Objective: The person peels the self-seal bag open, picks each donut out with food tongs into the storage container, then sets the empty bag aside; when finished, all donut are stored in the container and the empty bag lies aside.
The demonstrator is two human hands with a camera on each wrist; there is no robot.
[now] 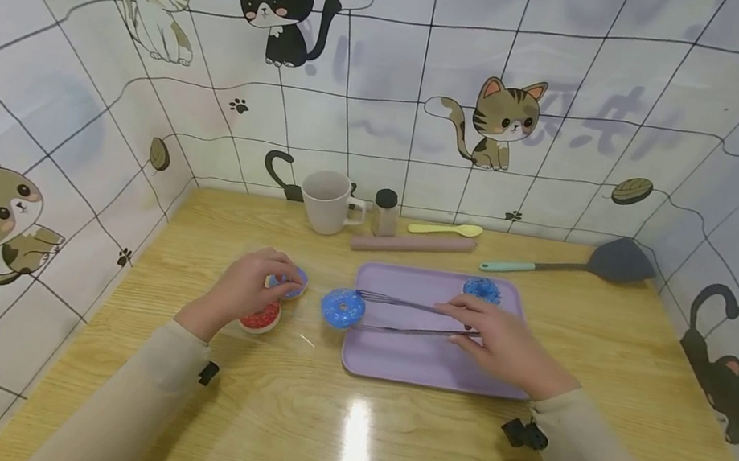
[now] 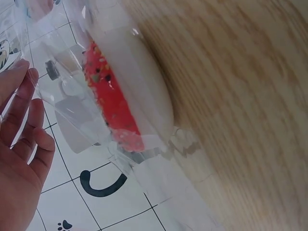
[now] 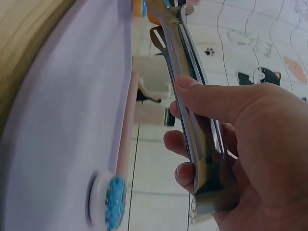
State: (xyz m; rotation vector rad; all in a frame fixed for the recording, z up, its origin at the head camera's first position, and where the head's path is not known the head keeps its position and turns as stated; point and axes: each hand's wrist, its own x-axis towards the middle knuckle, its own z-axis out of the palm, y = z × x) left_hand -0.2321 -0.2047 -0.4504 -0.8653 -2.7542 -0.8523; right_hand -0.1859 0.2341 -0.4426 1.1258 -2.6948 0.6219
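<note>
My left hand point(image 1: 247, 289) pinches the edge of a clear plastic bag point(image 2: 86, 14) between thumb and fingers. A red doughnut point(image 1: 260, 317) with sprinkles and a white base shows through the plastic in the left wrist view. Beneath my left fingers lies a blue doughnut point(image 1: 294, 284), partly hidden by them. Metal tongs point(image 1: 401, 302) are in my right hand point(image 1: 498, 340), thumb on one arm and fingers on the other. At the tongs' tips is another blue doughnut point(image 1: 342, 308), just past the left edge of the purple tray point(image 1: 391, 366).
On the tray's far right sits a blue sprinkled doughnut point(image 1: 481, 289). Along the back wall stand a mug point(image 1: 325, 205) and a black-lidded jar point(image 1: 384, 215). Beside them lie a yellow spoon point(image 1: 446, 230), a rolling pin point(image 1: 413, 244) and a spatula point(image 1: 621, 261).
</note>
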